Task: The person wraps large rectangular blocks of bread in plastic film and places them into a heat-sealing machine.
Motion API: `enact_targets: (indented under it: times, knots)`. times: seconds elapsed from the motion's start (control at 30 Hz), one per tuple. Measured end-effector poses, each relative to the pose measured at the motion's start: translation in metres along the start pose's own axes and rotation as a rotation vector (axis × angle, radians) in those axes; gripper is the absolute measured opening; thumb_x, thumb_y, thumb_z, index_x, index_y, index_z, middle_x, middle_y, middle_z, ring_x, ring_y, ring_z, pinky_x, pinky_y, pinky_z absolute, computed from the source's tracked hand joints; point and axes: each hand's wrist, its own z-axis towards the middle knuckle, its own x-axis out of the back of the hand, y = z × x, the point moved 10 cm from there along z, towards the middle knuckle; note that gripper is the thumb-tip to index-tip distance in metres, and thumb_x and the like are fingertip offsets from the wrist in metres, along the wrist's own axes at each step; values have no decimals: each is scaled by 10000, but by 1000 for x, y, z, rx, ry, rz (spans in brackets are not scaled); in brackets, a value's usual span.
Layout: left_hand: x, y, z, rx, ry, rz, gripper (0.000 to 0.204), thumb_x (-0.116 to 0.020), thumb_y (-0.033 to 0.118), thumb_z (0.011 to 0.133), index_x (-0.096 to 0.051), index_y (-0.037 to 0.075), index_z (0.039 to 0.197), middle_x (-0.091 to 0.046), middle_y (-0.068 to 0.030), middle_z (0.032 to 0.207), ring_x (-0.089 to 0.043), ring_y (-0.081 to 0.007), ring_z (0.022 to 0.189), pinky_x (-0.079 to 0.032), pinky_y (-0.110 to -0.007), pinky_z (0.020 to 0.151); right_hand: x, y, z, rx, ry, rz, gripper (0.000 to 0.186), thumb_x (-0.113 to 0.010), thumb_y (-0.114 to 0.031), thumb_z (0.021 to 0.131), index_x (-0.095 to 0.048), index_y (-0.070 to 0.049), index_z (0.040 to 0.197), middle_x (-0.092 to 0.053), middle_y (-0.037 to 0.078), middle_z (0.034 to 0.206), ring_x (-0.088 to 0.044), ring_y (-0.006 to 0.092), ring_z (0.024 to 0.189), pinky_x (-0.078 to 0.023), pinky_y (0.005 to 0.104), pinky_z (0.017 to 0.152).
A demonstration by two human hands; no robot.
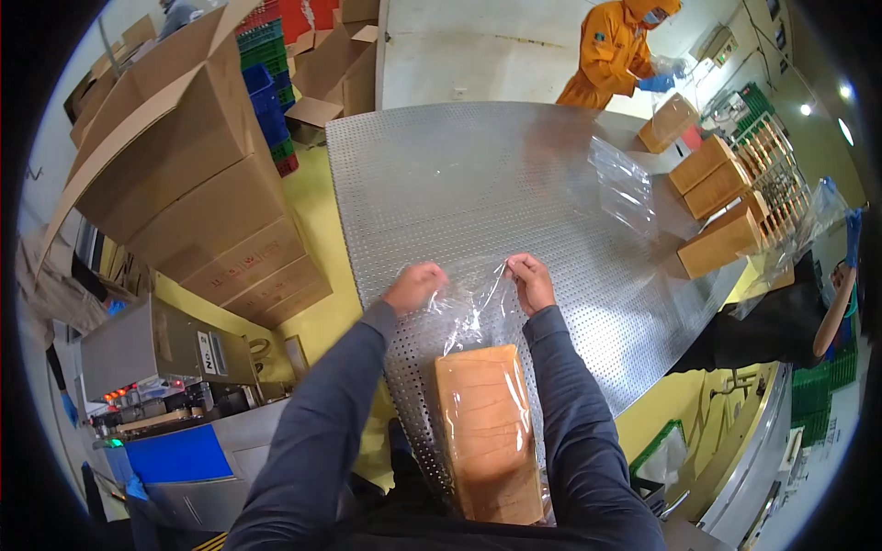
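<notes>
A long golden-brown sliced loaf (487, 432) lies lengthways in a clear plastic bag (473, 303) on the perforated metal table (432, 202), just below my hands. The bag's loose open end reaches forward past the loaf. My left hand (415, 286) has curled fingers closed on the left side of that loose plastic. My right hand (529, 280) pinches the right side of the same plastic between thumb and fingers.
Stacked bread loaves (717, 184), a slatted metal rack (767, 165) and loose bags (620, 184) lie along the right. A co-worker in orange (602, 55) stands behind; another (772, 326) is at right. Large cartons (193, 202) and a steel machine (156, 358) stand left.
</notes>
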Motion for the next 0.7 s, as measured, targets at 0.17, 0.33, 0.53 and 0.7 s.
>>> enact_targets:
  times: [0.17,0.33,0.53,0.7]
  knots:
    - [41,37,-13,221,-298,513,236,-635,272,880,-628,37,865,-610,-9,751,-517,-105,660,-437,-285,631,-7,7,12,-150,-223,-634,184,-633,-185,862,-637,-29,765,-572,3,670,-508,112,676,-404,274,608]
    - [79,22,-30,-39,-333,832,350,-702,373,809,-601,40,774,-567,-52,682,-506,-152,633,-422,-340,628,-50,-28,31,249,-376,-1259,313,-666,-355,798,-653,-58,698,-614,87,722,-557,254,770,-426,364,713]
    - [92,4,-34,55,-5,744,296,-749,240,767,-523,55,718,-546,-39,686,-513,-143,638,-418,-309,603,-14,-29,43,237,-105,-1080,214,-703,-261,769,-685,-50,798,-639,69,773,-575,199,743,-449,346,698]
    - [112,-21,-48,311,417,-30,184,-726,63,769,-545,79,788,-546,-16,688,-499,-97,575,-390,-236,519,-4,35,45,-76,-75,-776,200,-657,-150,826,-662,0,958,-632,31,770,-561,92,678,-443,258,604]
